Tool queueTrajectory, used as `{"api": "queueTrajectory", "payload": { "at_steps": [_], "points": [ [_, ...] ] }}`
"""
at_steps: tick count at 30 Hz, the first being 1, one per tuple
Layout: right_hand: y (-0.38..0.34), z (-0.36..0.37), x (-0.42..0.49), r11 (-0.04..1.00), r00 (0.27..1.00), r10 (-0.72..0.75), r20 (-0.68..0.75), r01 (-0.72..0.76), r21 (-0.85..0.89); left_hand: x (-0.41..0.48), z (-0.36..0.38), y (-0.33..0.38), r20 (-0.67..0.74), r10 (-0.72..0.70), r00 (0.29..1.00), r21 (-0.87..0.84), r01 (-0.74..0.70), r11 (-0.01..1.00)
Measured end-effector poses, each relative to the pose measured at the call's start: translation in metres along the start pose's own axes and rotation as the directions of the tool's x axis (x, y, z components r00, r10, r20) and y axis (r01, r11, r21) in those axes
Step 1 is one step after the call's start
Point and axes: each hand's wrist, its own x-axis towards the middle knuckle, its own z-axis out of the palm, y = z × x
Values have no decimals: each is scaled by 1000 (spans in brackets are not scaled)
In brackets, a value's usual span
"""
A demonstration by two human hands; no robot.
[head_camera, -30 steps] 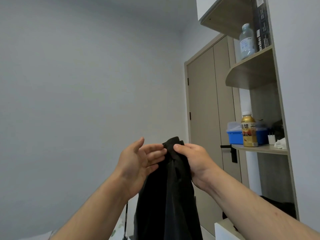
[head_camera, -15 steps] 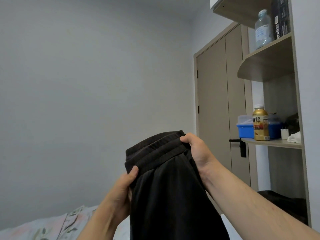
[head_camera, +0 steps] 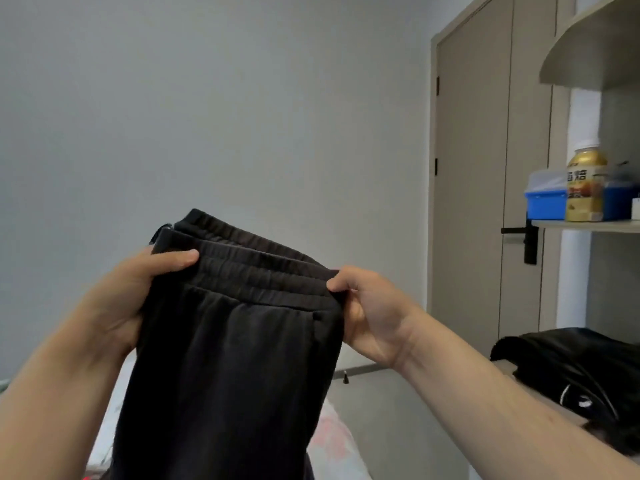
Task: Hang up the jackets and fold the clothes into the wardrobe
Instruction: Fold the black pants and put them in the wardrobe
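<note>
Right now the dark trousers hang lengthwise from the waistband, stretched crosswise between the left hand and right hand, each pinching an end thumb-on-top, above the bed.

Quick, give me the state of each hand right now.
Left hand: grips the left end of the black trousers' waistband.
Right hand: pinches the waistband's right end.
</note>
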Motion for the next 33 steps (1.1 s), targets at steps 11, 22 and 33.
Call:
{"api": "queueTrajectory", "payload": {
  "at_steps": [11, 22, 33],
  "points": [
    [210, -82, -32, 773, 794, 600, -94, -606, -188, -10, -28, -241, 0, -687, 727, 360, 641, 678],
    [350, -192, -41, 679, 690, 642, -334, -714, -171, 9, -18, -444, 79, -804, 590, 577, 630, 519],
    [378, -303, -45, 607, 585, 716, -382, -791, -74, -19, 35, -497, 71, -468, 881, 892, 154, 425]
  ]
}}
